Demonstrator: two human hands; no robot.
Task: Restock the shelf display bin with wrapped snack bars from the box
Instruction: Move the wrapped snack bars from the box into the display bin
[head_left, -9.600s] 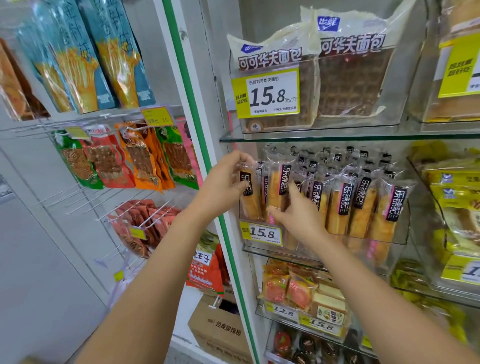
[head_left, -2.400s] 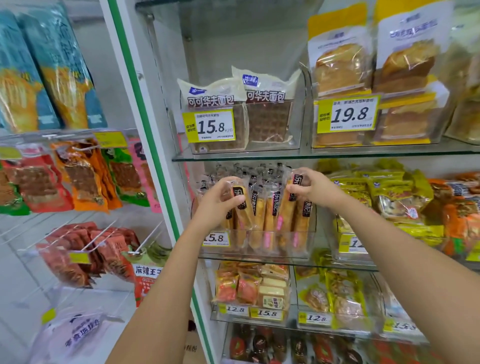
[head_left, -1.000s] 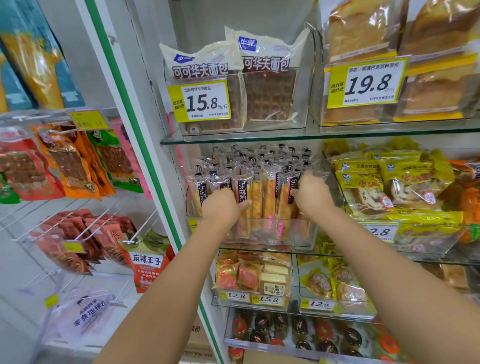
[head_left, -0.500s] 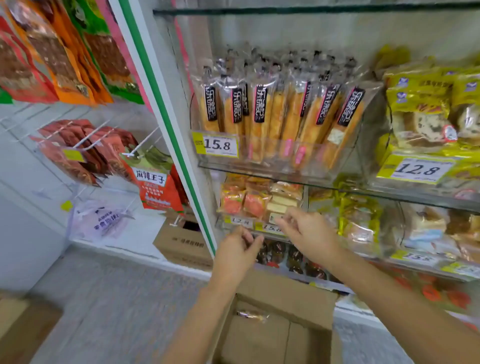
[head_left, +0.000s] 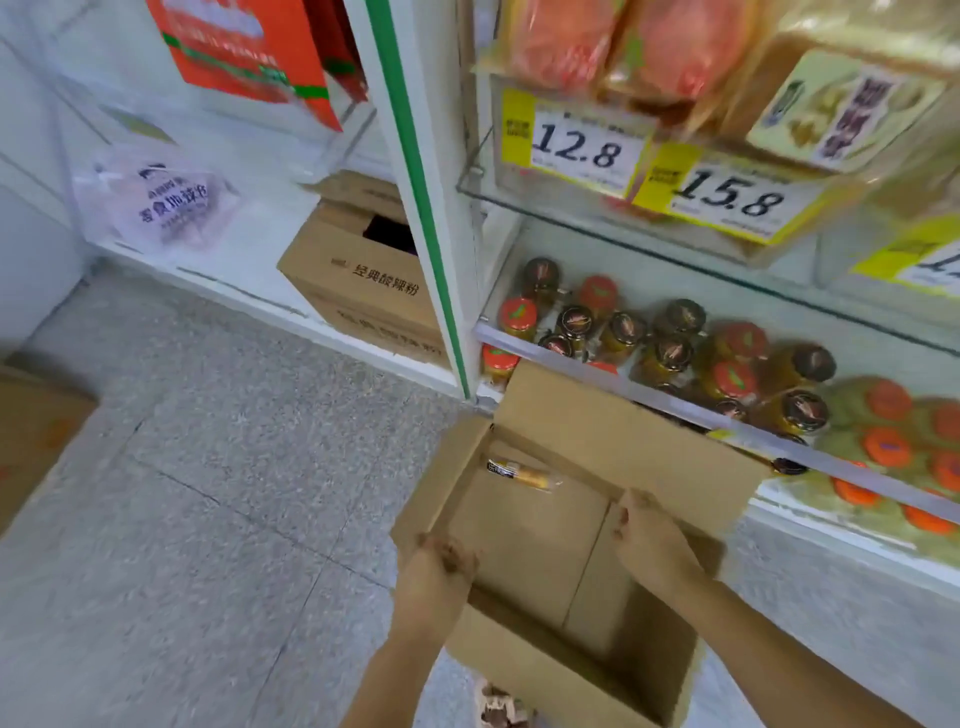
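Observation:
An open brown cardboard box stands on the floor below the shelves. A single wrapped snack bar lies flat in its far left corner; the rest of the box bottom is bare cardboard. My left hand hovers over the box's left wall, fingers loosely bent, holding nothing. My right hand is down inside the box on the right, about a hand's width from the bar, also holding nothing. The display bin with the bars is above, out of view.
Jars with red and dark lids fill the lowest shelf right behind the box. Yellow price tags 12.8 and 15.8 hang above. A second printed carton sits left of the green-striped post. Another carton at far left.
My view has dropped from the bin to the floor box. Both hands have left the bars in the bin and come down to the box, the right one now inside it.

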